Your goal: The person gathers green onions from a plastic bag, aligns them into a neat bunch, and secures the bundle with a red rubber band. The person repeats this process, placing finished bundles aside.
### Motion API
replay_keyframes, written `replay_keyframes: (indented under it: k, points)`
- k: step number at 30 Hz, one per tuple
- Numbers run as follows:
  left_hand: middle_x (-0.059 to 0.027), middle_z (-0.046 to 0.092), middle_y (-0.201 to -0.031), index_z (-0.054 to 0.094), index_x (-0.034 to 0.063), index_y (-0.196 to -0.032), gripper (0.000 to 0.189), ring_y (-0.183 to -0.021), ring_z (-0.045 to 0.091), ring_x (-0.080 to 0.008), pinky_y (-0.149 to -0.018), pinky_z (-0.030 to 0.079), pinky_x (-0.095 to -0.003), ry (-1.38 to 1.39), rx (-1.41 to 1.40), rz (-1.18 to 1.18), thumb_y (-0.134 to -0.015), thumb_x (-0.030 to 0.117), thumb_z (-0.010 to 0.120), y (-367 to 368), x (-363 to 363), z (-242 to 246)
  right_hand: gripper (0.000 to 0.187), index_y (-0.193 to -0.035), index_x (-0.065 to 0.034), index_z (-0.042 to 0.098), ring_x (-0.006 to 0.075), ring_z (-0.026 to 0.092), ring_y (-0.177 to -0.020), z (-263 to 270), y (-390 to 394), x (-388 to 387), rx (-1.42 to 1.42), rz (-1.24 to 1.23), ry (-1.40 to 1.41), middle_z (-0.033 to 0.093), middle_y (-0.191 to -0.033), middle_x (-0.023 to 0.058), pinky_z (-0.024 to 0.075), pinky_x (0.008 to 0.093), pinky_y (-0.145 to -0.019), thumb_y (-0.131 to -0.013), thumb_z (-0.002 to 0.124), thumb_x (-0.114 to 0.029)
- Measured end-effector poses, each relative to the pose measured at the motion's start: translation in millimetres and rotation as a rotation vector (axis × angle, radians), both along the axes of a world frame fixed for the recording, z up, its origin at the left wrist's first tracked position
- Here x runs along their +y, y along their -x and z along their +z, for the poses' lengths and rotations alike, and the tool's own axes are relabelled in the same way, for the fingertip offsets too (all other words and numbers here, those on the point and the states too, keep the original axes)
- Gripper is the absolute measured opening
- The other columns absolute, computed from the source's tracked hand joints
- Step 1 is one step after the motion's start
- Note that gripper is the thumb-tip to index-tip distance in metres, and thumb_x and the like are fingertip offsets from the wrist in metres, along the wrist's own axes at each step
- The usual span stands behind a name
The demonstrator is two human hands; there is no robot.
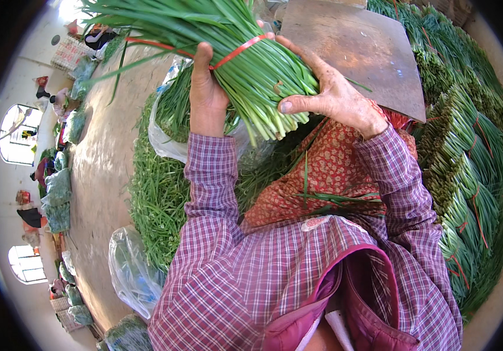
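Note:
A thick bundle of long green leafy stalks, likely garlic chives (251, 66), is held up between my two hands. A red tie (239, 51) runs round it, and a loose red end trails off to the left. My left hand (207, 83) supports the bundle from the left, thumb up beside the tie. My right hand (321, 87) grips the pale stem ends from the right, its thumb across them and some fingertips showing behind the bundle. A clear plastic bag (159, 136) holding more greens lies below my left hand.
Loose greens (159, 197) are heaped at the left. A flat board (356, 48) lies beyond my right hand. Tied bundles (471, 175) are stacked along the right. An empty-looking plastic bag (133, 272) sits lower left. Other people and filled bags (58, 193) line the far wall.

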State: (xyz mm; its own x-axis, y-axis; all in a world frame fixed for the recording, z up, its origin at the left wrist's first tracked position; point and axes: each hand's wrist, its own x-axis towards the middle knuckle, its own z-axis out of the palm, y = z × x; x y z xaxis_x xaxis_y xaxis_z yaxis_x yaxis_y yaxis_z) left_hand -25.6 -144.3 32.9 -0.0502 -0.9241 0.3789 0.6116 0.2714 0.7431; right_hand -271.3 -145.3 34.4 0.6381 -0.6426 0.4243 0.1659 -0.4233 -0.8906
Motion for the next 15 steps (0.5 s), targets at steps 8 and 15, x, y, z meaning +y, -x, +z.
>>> replay_keyframes:
  k: [8,15]
  points:
    - [-0.0322,0.061,-0.126,0.049,-0.0100,-0.134,0.071,-0.108,0.068,-0.0405,-0.095,0.058,-0.0514,-0.175,-0.001,0.206,-0.085,0.033,0.076,3.6,-2.4,3.0,0.067,-0.146,-0.0152,0.055,0.0286,0.060,-0.119,17.9,12.4,5.2,0.121,-0.390,0.434,0.063,-0.126,0.0117,0.0461,0.0425,-0.103,-0.085,0.079,-0.033]
    - [-0.0090,0.072,-0.101,0.067,0.0005,-0.110,0.034,-0.091,0.073,-0.0195,-0.082,0.064,-0.0380,-0.193,0.060,0.227,-0.081,0.010,0.082,1.4,-3.5,12.2,0.017,-0.099,-0.0187,0.074,0.0250,0.059,-0.085,15.6,4.7,4.1,0.220,-0.596,0.998,0.055,-0.083,0.0032,0.0470,0.0401,-0.081,-0.082,0.075,-0.022]
